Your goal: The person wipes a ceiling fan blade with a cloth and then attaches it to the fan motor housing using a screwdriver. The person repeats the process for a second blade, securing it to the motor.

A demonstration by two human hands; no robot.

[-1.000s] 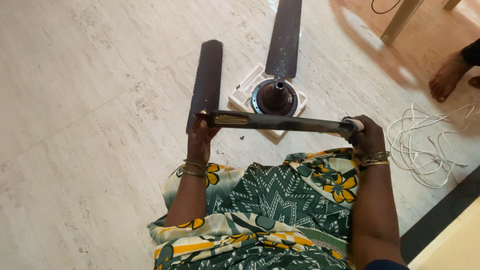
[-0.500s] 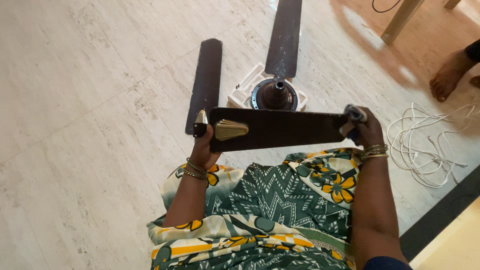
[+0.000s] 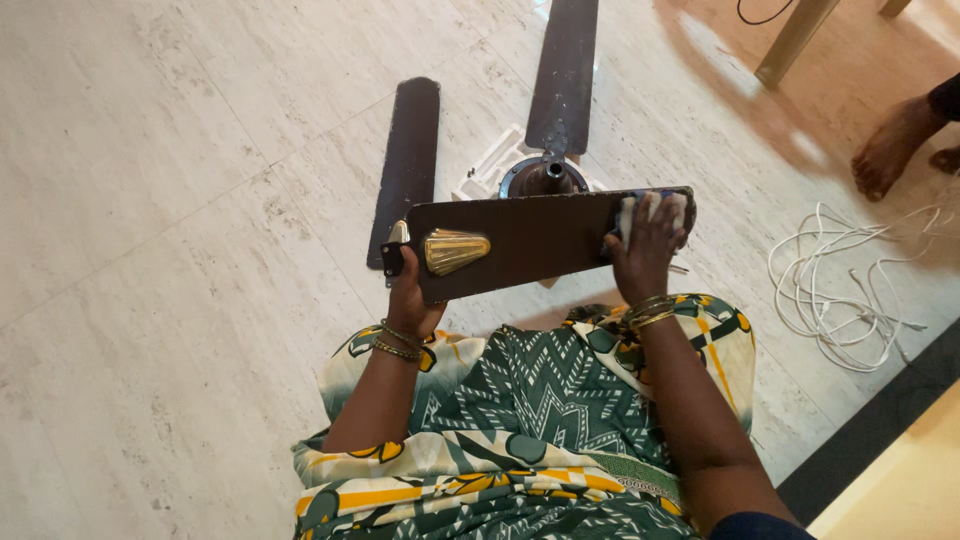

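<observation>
One dark brown fan blade [image 3: 530, 240] is held flat above the lap: the left hand [image 3: 408, 300] has its grip closed around the end with the brass-coloured cap [image 3: 455, 250], and the right hand [image 3: 645, 245] presses a pale cloth [image 3: 655, 208] on the far end, fingers curled over it. Beyond the grips, on the floor [image 3: 150, 200], lie one fan motor [image 3: 545, 178] and two more blades [image 3: 408, 160], one attached, one loose. To the right of the right grip sits one coil of white wire [image 3: 840, 290].

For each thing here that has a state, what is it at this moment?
Loose fan blade: lifted, flat face up, held at both ends.
Left hand: gripping bracket end.
Right hand: pressing cloth on blade.
Fan motor: on floor, two blades attached.
White cable: loosely coiled on floor.
</observation>
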